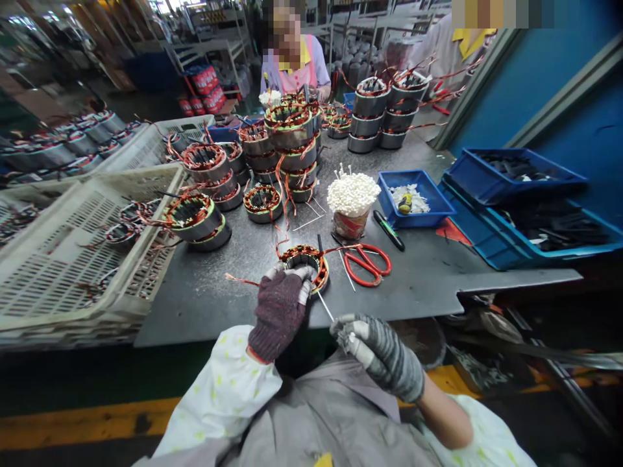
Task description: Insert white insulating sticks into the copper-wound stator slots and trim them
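Note:
A motor stator (318, 275) with copper-orange windings lies near the table's front edge. My left hand (282, 308), in a dark maroon knit glove with pale fingertips, grips its near left rim, some fingers reaching into the bore. From the near side of the stator a thin white strip, which looks like a cable tie (325, 306), runs toward me. My right hand (377, 350), in a striped grey glove, pinches its free end. Red-handled scissors (367, 264) lie just right of the stator. Behind them stands a tub (349, 226) packed with white cable ties (353, 192).
Stacked stators (292, 152) stand behind the work spot, others (197, 220) to the left. A green-black cutter (389, 231) and blue bin (418, 217) sit right. Blue trays (530, 220) hold black parts. White crates (87, 259) flank the left. A co-worker (296, 65) sits opposite.

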